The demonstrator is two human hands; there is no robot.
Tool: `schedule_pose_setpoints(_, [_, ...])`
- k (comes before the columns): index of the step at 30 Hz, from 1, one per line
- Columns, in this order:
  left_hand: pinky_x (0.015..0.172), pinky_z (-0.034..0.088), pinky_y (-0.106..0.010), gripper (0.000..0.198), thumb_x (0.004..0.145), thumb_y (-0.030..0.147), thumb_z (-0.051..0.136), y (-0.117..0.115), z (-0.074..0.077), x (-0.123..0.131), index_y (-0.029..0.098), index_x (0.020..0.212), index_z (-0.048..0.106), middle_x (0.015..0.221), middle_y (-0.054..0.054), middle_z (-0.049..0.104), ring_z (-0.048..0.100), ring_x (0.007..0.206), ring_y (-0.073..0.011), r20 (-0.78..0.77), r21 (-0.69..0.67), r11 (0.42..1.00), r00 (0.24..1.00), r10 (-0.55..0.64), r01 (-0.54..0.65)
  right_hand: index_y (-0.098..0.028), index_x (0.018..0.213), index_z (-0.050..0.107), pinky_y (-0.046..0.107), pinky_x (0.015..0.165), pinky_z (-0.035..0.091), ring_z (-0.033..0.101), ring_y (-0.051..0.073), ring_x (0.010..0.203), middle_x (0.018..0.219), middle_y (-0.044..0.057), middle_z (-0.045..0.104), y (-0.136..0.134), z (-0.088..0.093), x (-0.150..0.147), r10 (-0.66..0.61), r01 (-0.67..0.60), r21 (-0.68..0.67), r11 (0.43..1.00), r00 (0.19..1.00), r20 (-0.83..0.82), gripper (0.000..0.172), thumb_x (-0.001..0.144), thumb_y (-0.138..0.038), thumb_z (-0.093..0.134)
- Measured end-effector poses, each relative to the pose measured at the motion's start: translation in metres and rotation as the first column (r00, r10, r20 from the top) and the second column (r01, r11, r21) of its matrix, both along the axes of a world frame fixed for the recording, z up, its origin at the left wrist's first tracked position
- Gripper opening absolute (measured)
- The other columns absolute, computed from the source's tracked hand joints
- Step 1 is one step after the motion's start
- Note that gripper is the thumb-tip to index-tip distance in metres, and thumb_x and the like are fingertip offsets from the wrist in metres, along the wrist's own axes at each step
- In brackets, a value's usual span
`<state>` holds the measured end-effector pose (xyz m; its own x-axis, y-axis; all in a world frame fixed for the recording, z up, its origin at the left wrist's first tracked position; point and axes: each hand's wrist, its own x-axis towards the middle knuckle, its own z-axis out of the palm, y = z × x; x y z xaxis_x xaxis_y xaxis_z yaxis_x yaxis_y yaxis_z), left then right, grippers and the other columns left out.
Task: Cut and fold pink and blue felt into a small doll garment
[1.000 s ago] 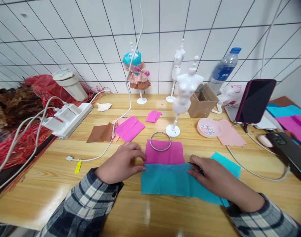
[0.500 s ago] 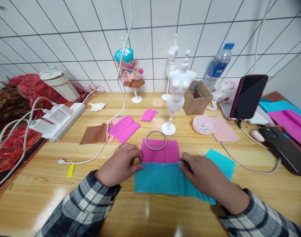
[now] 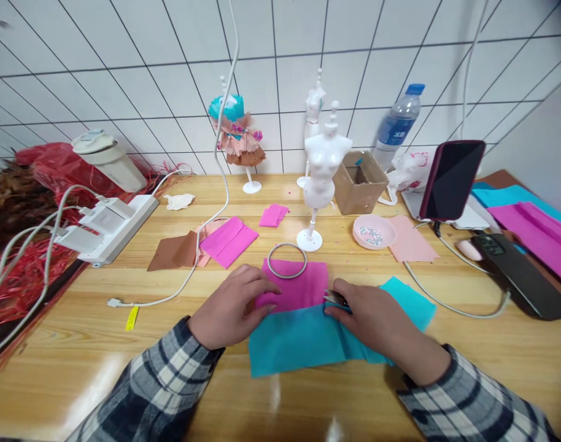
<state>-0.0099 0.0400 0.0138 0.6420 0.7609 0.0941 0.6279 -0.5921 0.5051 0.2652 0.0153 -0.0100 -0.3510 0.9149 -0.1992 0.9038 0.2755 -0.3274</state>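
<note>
A turquoise sheet (image 3: pixel 294 344), thin like crepe paper, lies in front of me, its upper edge overlapping a magenta sheet (image 3: pixel 303 294). My left hand (image 3: pixel 234 304) rests at the left end of that overlap, thumb and fingers apart, thumb on the turquoise edge. In my right hand (image 3: pixel 370 313) is a pair of small snips (image 3: pixel 336 298), metal tips pointing left over the magenta sheet. The palm hides most of their handles and part of the turquoise sheet. A metal ring (image 3: pixel 287 275) lies across the magenta sheet's top edge.
Behind the sheets stand white dress forms (image 3: pixel 326 156) and a dressed one (image 3: pixel 239 135). A pink dish (image 3: pixel 375 239) of small shiny bits, a cardboard box (image 3: pixel 361 190), a standing phone (image 3: pixel 453 178) and a dark phone (image 3: pixel 522 276) are rightward. A white cable (image 3: pixel 188 276) crosses the left.
The turquoise sheet has tilted and its lower left corner has come nearer me. My left fingers have spread and shifted slightly right. The snips stay in my right hand; the view has shifted a little.
</note>
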Motion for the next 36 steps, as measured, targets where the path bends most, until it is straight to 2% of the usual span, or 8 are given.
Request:
schedule_pose_setpoints(10, [0.089,0.045,-0.039,0.041,0.077,0.042,0.072,-0.010,0.006,0.081,0.017,0.109,0.065,0.108,-0.010,0.063,0.057,0.102,-0.0256,0.049,-0.308,0.951,0.998,0.036,-0.019,-0.021,0.080,0.047,0.024,0.057,0.032,0.052,0.013,0.064,0.072,-0.002,0.058,0.007,0.007,0.020,-0.004,-0.008,-0.032,0.999,0.927,-0.376,0.015,0.085,-0.030,0.059])
schedule_pose_setpoints(15, [0.087,0.042,-0.035,0.027,0.075,0.037,0.072,-0.004,0.003,0.085,0.015,0.091,0.069,0.099,-0.007,0.065,0.056,0.098,-0.0245,0.133,-0.340,0.940,0.991,0.029,0.018,-0.021,0.077,0.047,0.023,0.055,0.031,0.046,0.012,0.060,0.068,-0.004,0.053,0.002,0.011,0.019,0.007,-0.023,-0.029,0.999,0.886,-0.464,0.019,0.084,-0.031,0.061])
schedule_pose_setpoints(19, [0.059,0.035,-0.024,0.022,0.084,0.035,0.060,-0.004,-0.001,0.080,0.015,0.076,0.062,0.068,0.002,0.055,0.050,0.066,-0.0133,0.184,-0.571,0.816,0.983,0.022,0.089,-0.022,0.075,0.044,0.026,0.059,0.035,0.049,0.014,0.065,0.071,-0.001,0.056,0.002,0.011,0.020,0.048,-0.011,0.076,0.997,0.863,-0.504,0.027,0.086,-0.040,0.060])
schedule_pose_setpoints(23, [0.055,0.033,-0.022,0.029,0.083,0.041,0.062,0.004,-0.002,0.065,0.015,0.073,0.056,0.063,0.004,0.049,0.045,0.060,-0.0106,0.284,-0.659,0.752,0.926,0.249,0.000,-0.022,0.076,0.045,0.036,0.081,0.040,0.054,0.022,0.094,0.100,0.009,0.061,0.004,0.013,0.027,0.020,0.271,0.310,0.911,0.723,-0.690,0.034,0.097,-0.048,0.037])
schedule_pose_setpoints(25, [0.058,0.038,-0.022,0.030,0.082,0.044,0.063,0.010,0.001,0.053,0.015,0.077,0.057,0.068,0.003,0.054,0.049,0.062,-0.0113,0.368,-0.718,0.695,0.825,0.429,-0.041,-0.022,0.076,0.045,0.033,0.075,0.042,0.054,0.019,0.082,0.088,0.007,0.061,0.002,0.013,0.027,-0.074,0.352,0.185,0.917,0.609,-0.790,0.040,0.098,-0.052,0.029])
schedule_pose_setpoints(28, [0.061,0.045,-0.022,0.029,0.078,0.040,0.071,0.017,0.007,0.038,0.015,0.086,0.058,0.075,0.000,0.061,0.058,0.066,-0.0124,0.451,-0.833,0.552,0.621,0.641,0.035,-0.021,0.076,0.046,0.024,0.048,0.033,0.035,0.011,0.051,0.060,-0.004,0.040,-0.005,0.008,0.018,-0.283,0.094,-0.279,0.956,0.546,-0.789,0.051,0.091,-0.067,0.031])
schedule_pose_setpoints(32, [0.067,0.052,-0.023,0.030,0.071,0.028,0.079,0.017,0.009,0.037,0.014,0.090,0.061,0.081,-0.003,0.068,0.065,0.070,-0.0136,0.489,-0.869,0.435,0.529,0.694,0.235,-0.020,0.086,0.051,0.017,0.036,0.022,0.020,0.006,0.044,0.059,-0.008,0.028,-0.013,0.000,0.002,-0.561,-0.201,-0.715,0.670,0.494,-0.664,0.061,0.086,-0.076,0.028])
schedule_pose_setpoints(36, [0.073,0.054,-0.026,0.035,0.065,0.020,0.084,0.014,0.001,0.045,0.011,0.093,0.065,0.090,-0.008,0.073,0.068,0.075,-0.0161,0.506,-0.860,0.424,0.582,0.636,0.285,-0.020,0.087,0.049,0.020,0.038,0.040,0.037,0.007,0.041,0.055,-0.007,0.044,-0.015,0.000,-0.003,-0.627,-0.263,-0.766,0.587,0.451,-0.635,0.053,0.085,-0.072,0.039])
